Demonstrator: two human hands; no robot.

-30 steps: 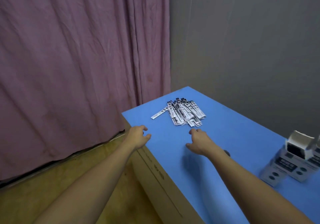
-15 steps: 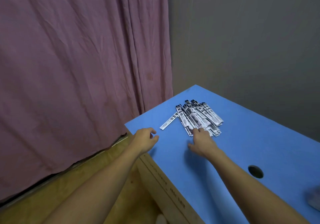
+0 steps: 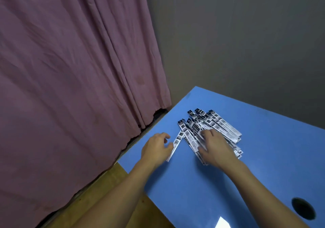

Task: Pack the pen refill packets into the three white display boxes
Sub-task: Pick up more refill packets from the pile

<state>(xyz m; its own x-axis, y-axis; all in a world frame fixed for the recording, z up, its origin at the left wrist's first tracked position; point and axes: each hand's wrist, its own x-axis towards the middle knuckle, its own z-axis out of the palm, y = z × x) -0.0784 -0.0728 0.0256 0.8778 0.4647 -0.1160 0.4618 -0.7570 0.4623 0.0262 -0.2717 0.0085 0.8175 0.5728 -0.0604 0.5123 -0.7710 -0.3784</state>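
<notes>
One blue table point(image 3: 263, 157), pink curtain point(image 3: 70, 86), grey wall point(image 3: 246, 42)

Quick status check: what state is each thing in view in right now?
pile of refill packets: loose heap, unpacked
stray packet: lies apart, left of pile
right hand: fingers spread, resting on pile
left hand: loosely curled, beside stray packet
table: blue, holds packets

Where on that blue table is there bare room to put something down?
Bare table lies right of the packets, out to the wall, and between the right forearm and the round hole. It is crowded near the far left corner, where the left hand and right hand meet the packets.
</notes>
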